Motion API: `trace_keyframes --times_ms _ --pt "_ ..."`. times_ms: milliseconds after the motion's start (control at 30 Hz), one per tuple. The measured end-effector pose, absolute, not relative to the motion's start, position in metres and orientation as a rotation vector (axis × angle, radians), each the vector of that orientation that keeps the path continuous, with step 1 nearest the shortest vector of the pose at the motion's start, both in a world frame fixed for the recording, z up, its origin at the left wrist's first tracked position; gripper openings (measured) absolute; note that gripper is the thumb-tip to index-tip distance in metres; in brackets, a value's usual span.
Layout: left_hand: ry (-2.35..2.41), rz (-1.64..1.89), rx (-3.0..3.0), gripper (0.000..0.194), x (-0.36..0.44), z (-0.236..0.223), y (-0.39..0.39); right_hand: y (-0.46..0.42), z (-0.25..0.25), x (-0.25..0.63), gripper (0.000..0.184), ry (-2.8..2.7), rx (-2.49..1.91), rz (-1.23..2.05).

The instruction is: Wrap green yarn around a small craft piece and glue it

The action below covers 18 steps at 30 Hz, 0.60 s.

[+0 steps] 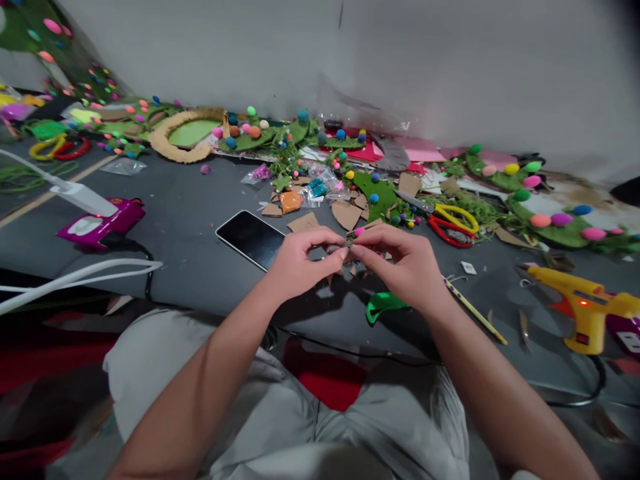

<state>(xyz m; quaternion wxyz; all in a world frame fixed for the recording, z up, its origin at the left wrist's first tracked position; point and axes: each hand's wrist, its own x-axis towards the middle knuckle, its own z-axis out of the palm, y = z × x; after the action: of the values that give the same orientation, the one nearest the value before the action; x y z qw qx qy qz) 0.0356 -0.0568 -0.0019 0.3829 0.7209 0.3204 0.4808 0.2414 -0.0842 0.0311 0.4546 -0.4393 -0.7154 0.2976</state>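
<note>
My left hand (307, 261) and my right hand (400, 260) meet above the near part of the table, fingers closed in a pinch. Between the fingertips of both is a small grey piece (349, 245), mostly covered, so its kind is not clear. A smartphone (253, 239) with a dark screen lies partly behind my left hand. Under my right hand rests a green plastic tool (384, 305), partly hidden. Cardboard scraps (347, 215) lie scattered just beyond my fingers.
A yellow hot glue gun (575, 300) with a lit red light stands at right, near a yellow pencil (475, 310). Scissors (453, 223) lie behind my right hand. Green felt with coloured balls (373, 193) and a tan ring (160, 137) line the back. A purple power adapter (103, 227) sits left.
</note>
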Motion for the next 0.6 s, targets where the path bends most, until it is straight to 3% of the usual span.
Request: trace_keyframes --times_ms 333,500,600 --pt "0.845 1.210 1.775 0.015 0.036 -0.003 -0.057 -0.090 0.029 0.243 0.012 -1.762 -1.100 0.653" --pt "0.840 1.197 1.712 0.020 0.034 0.002 -0.054 -0.127 0.035 0.291 0.031 -1.706 -1.461 0.212" --pt "0.838 1.202 1.670 0.021 0.033 0.002 -0.052 -0.166 0.021 0.347 0.028 -1.549 -1.606 -0.015"
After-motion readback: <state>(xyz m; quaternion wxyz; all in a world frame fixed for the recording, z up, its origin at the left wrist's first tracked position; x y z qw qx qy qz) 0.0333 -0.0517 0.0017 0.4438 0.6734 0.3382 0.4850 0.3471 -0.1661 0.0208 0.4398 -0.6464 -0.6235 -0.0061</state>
